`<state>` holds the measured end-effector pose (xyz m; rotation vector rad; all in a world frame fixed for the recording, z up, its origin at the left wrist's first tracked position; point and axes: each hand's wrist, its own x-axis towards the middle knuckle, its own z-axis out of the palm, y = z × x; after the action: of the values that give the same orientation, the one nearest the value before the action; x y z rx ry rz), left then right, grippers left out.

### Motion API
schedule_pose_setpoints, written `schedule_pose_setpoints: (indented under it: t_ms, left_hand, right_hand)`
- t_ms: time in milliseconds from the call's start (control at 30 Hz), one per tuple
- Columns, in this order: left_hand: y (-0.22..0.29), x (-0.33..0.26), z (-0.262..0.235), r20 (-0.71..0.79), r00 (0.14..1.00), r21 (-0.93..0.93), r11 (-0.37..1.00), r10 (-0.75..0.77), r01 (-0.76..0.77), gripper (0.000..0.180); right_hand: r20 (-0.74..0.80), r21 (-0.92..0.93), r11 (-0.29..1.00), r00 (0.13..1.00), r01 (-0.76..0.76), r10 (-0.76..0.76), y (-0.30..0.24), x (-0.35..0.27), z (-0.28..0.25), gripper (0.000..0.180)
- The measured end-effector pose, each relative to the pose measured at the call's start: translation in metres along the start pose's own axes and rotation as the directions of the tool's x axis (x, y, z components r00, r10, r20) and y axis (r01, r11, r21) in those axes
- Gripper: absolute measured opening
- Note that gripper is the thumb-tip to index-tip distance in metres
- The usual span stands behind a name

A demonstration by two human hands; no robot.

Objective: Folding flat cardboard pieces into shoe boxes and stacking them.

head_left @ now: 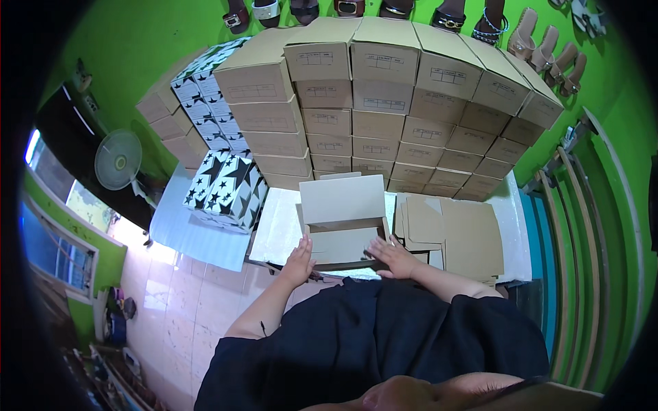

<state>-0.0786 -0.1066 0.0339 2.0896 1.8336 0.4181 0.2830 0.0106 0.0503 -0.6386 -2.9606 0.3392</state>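
An open cardboard box point(343, 245) sits in front of me on the white table point(274, 218). Its lid point(343, 198) stands raised at the back, and part of the inside shows in shadow. My left hand point(299, 263) lies against the box's near left corner, fingers stretched upward along its side. At the near right corner, my right hand point(393, 259) rests with spread fingers on the front panel's edge. Neither hand grips anything that I can see. Flattened cardboard sheets point(473, 236) are stacked just right of the box.
Stacked brown cartons point(384, 96) form a wall behind the table. White boxes with black stars point(229, 188) stand at the left, near a fan point(118, 159). Several sandals point(524, 34) are displayed on the green wall. Wooden rails point(569, 260) lean at the right.
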Motion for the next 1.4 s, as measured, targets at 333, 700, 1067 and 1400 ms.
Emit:
schedule_pose_setpoints:
  t_ms: [333,700,1067,1400]
  left_hand:
    - [-0.005,0.002,0.003,0.033,0.999,-0.035,0.999,-0.002,0.003,0.072]
    - [-0.023,-0.015,0.027,-0.153,0.987,-0.21,0.978,-0.042,0.009,0.084]
    - [0.008,0.034,-0.069,-0.05,0.991,0.006,0.992,-0.123,0.123,0.109]
    - [0.085,0.089,-0.064,0.428,0.904,0.337,0.932,-0.024,-0.135,0.134]
  right_hand:
    - [0.117,0.985,-0.015,0.595,-0.172,0.795,0.068,0.107,-0.038,0.087]
    - [-0.172,0.941,0.337,0.826,-0.022,0.537,0.031,0.049,-0.04,0.056]
    - [-0.107,0.568,0.765,0.894,-0.304,0.435,0.013,0.0,0.013,0.089]
    - [-0.051,0.53,0.772,0.896,-0.351,0.442,-0.003,-0.01,0.004,0.095]
